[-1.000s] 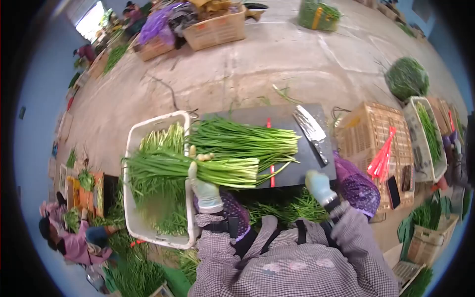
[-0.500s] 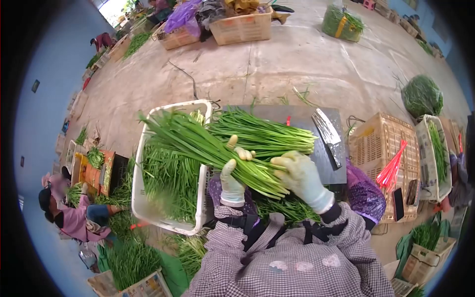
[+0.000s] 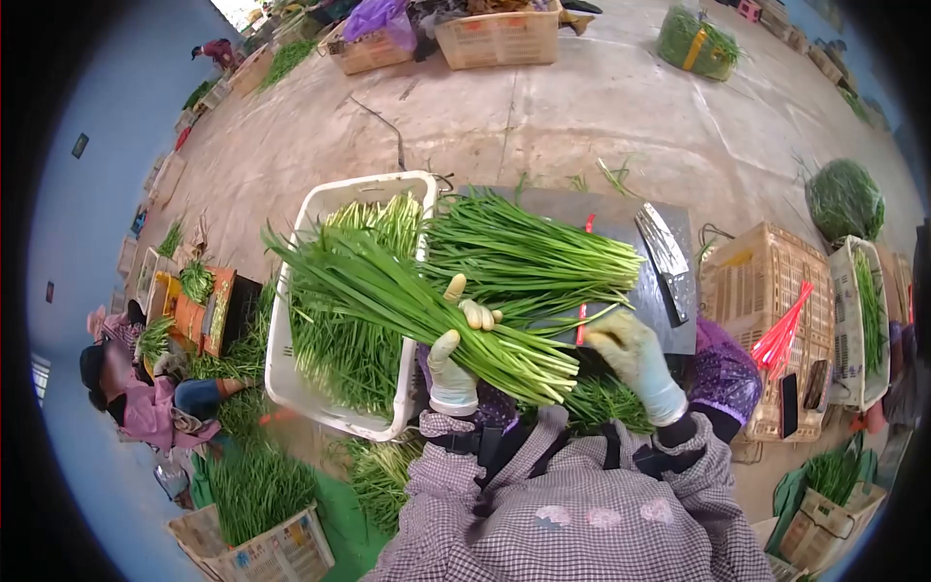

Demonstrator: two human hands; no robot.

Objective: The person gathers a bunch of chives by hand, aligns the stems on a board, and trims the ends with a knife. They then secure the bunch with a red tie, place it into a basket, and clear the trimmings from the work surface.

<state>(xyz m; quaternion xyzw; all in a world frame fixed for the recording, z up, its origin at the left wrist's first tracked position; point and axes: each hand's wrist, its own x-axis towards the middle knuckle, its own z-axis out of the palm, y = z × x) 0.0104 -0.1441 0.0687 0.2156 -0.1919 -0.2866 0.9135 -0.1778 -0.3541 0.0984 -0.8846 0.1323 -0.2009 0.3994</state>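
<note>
My gloved left hand (image 3: 458, 354) is wrapped round a bunch of garlic chives (image 3: 388, 291), its pale cut ends pointing down to the right and its leaves reaching over the white crate (image 3: 281, 354). To the right of those cut ends, my gloved right hand (image 3: 628, 351) has its fingers pinched together; what they hold, if anything, is too small to make out. A second pile of chives (image 3: 533, 242) lies on the dark board (image 3: 669, 218), with a red strip (image 3: 582, 325) showing beside it near my right fingertips. A broad-bladed knife (image 3: 663, 250) rests on the board's right side.
More chives fill the white crate. An upturned tan crate (image 3: 766, 252) at right carries red strips (image 3: 784, 330) and a phone (image 3: 788, 403). A person (image 3: 155, 398) sits at the left. Loose chives (image 3: 378, 480) lie by my left side; filled crates (image 3: 276, 548) stand around.
My right hand has come off the bunch's cut ends and moved right and slightly down. The left hand keeps its hold. A red strip now shows between my right hand and the piled chives.
</note>
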